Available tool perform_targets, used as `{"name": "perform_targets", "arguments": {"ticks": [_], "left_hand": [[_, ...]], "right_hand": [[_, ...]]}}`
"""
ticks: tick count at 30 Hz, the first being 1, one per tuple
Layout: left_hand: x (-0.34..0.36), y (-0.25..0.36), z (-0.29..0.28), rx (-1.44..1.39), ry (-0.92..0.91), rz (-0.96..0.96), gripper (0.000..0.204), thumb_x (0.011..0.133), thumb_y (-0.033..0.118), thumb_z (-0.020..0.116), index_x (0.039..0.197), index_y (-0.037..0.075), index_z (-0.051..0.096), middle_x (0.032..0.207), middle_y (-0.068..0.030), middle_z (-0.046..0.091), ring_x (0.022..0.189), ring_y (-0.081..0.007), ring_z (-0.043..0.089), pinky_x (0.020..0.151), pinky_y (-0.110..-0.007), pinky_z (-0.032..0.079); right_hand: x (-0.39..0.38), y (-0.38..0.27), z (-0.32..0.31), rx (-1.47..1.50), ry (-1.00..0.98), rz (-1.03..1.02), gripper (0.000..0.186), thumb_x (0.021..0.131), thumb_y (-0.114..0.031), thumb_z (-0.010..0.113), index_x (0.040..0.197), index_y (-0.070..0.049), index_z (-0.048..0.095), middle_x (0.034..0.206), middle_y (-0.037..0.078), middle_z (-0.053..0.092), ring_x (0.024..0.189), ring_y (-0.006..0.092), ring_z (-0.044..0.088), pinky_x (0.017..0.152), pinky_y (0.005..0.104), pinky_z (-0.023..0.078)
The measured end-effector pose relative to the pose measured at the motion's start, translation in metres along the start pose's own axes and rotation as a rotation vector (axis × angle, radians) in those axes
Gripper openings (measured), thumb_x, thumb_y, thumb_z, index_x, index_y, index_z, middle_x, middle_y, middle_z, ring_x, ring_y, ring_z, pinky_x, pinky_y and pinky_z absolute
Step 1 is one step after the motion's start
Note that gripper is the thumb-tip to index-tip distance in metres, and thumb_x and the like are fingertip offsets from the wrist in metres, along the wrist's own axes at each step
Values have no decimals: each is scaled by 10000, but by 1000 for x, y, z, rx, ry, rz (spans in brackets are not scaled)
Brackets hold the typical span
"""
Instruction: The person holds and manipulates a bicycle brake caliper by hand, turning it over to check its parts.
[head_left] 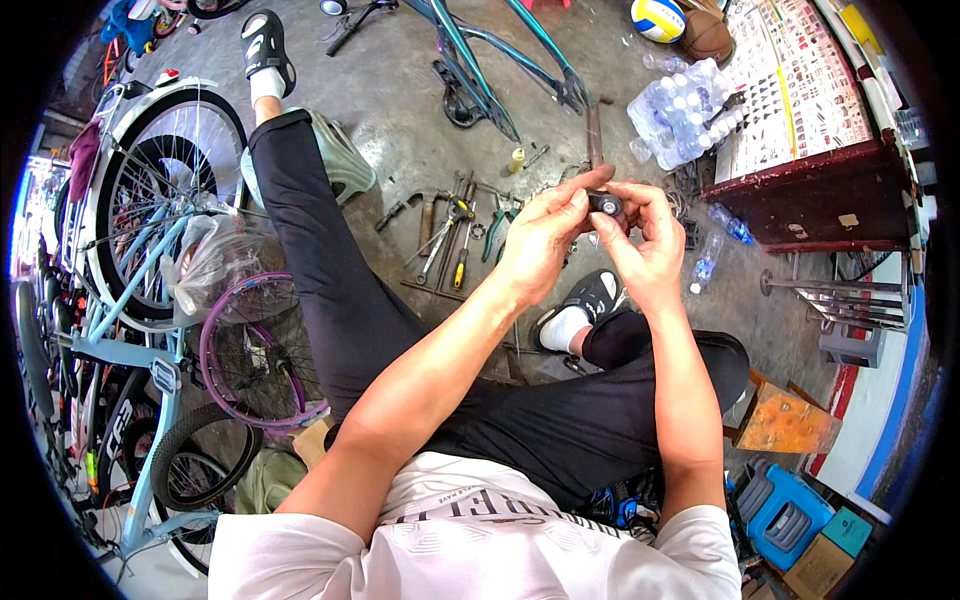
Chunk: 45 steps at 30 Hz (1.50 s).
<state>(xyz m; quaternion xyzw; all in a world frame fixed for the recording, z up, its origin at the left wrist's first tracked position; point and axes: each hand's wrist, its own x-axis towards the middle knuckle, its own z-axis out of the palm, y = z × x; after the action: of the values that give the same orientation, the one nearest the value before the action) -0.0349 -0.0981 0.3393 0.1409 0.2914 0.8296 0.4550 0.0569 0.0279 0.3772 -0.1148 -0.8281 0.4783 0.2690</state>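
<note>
My left hand (548,225) and my right hand (645,235) meet around a small black cylindrical part (607,203) with a silver centre, fingers and thumbs closed on it, partly hiding it. Just beyond them a long, dull brown bar or tube (592,135) extends toward a teal bicycle frame (470,70) on the floor; whether it touches my fingers I cannot tell. Left of my hands lie loose tools on the concrete, among them a hammer (425,225), pliers (493,235), a yellow-handled screwdriver (461,270) and wrenches.
My outstretched legs frame the work area. Bicycles (140,355) and a purple wheel (220,355) crowd the left. Bottled-water packs (680,110), balls (657,18), a dark red cabinet (800,215) and a metal rack (840,295) stand right. A blue plastic case (770,515) sits lower right.
</note>
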Motion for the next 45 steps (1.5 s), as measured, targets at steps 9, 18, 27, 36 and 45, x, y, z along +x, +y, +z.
{"name": "perform_targets", "arguments": {"ticks": [9,18,27,36,45], "left_hand": [[1,-9,3,184,33,67,452,1086,289,536,1435,3,561,1317,-107,661,1193,-179,623,1022,-372,503],[3,-13,0,369,154,159,329,1066,215,594,1324,21,656,1194,-35,665,1031,-126,637,870,-296,542],[3,-14,7,517,126,171,273,1036,66,557,1276,-11,663,1121,-71,624,978,-143,657,811,-288,563],[-1,-11,12,587,145,260,276,1025,34,584,1285,-1,669,1128,-45,640,951,-108,626,778,-255,544],[-1,-16,9,694,205,351,223,951,-7,656,1170,-2,699,1090,-76,671,903,-143,651,782,-280,539]], "right_hand": [[0,0,11,19,183,91,137,999,-128,696,963,-4,648,784,-8,649,705,35,556,632,228,469],[2,-1,11,42,135,110,172,1050,-179,599,1076,-26,674,809,12,662,661,69,539,599,256,444],[5,4,15,-334,233,-57,144,1014,-153,622,1072,-22,611,831,104,683,709,208,667,668,342,522],[6,12,3,-143,254,137,199,1060,-215,584,1062,-16,598,740,25,603,619,104,511,563,303,418],[3,16,12,-14,247,129,214,1030,-221,659,968,-43,559,701,-25,548,614,15,451,525,211,329]]}}
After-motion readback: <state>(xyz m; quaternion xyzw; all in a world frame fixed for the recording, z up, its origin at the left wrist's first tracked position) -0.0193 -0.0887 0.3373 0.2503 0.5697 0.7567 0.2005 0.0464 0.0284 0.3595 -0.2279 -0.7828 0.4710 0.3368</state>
